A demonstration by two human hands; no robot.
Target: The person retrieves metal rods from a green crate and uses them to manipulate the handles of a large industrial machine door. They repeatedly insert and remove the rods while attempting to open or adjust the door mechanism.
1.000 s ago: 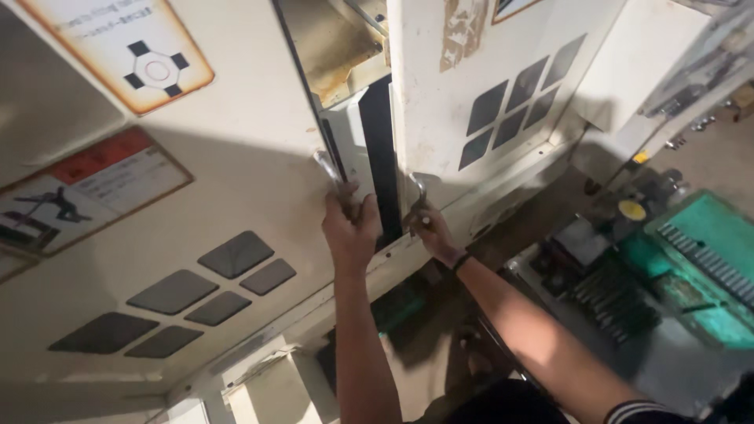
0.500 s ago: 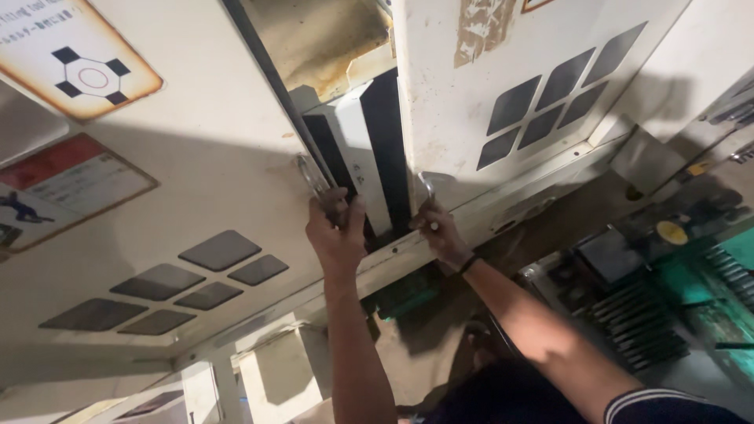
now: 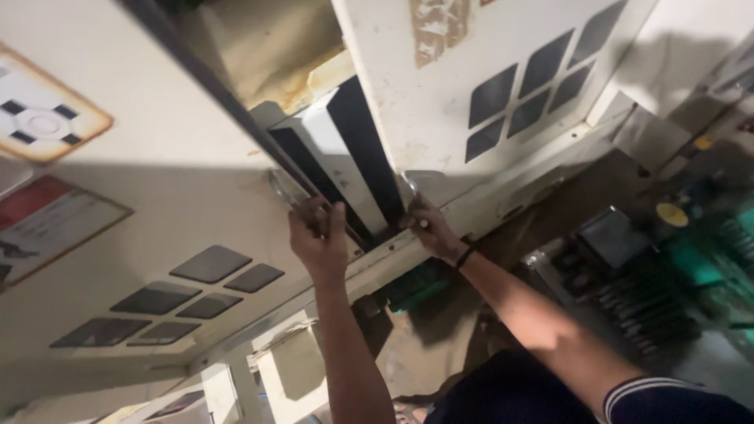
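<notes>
Left panel (image 3: 157,212): cream, dark vent squares. Left hand (image 3: 318,235): clenched on metal handle (image 3: 284,188), left of black strip (image 3: 365,153). Right hand (image 3: 428,228): gripping second handle (image 3: 410,184), right of strip, wristband (image 3: 465,256) on wrist. Right panel (image 3: 440,94): cream, vented. Green machine (image 3: 691,259): far right of strip.

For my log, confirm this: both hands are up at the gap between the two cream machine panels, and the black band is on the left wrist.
One detail is wrong. In the head view the black band sits on the right wrist, not the left. Both the left hand and the right hand are indeed up at the gap between the cream panels.
</notes>
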